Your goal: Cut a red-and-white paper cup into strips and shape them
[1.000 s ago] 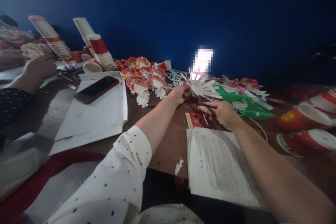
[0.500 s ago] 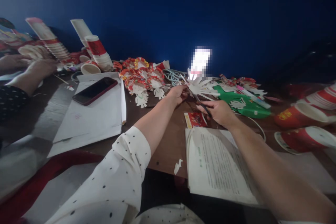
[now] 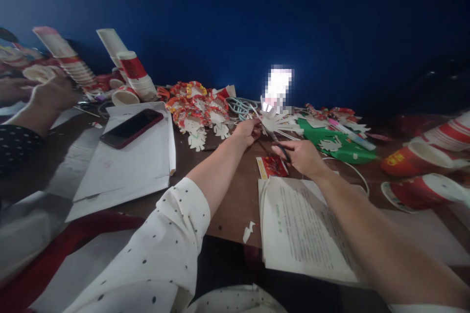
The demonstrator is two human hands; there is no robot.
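My left hand (image 3: 248,132) is closed on a white paper cup (image 3: 279,121) whose wall is cut into strips that fan outward. In my right hand (image 3: 299,155) is a pair of scissors (image 3: 284,152) with dark handles, fingers wrapped round them. The blades point up and left, in among the strips near my left fingertips; whether they touch a strip I cannot make out. Beneath my hands lies a small red and yellow printed piece (image 3: 272,167). A bright, pixelated phone-like screen (image 3: 279,85) stands just behind the cut cup.
Red decorated paper pieces (image 3: 198,107) are heaped left of my hands. A dark phone (image 3: 132,128) rests on white papers (image 3: 127,171). Printed pages (image 3: 304,225) lie in front, green sheet (image 3: 338,143) to the right. Red cups (image 3: 416,159) are at far right. A co-worker's hands (image 3: 51,93) handle something pale.
My right hand and the scissors have shifted slightly, and the scissors sit at a somewhat different angle. Both hands keep their holds. The whole view has moved a little.
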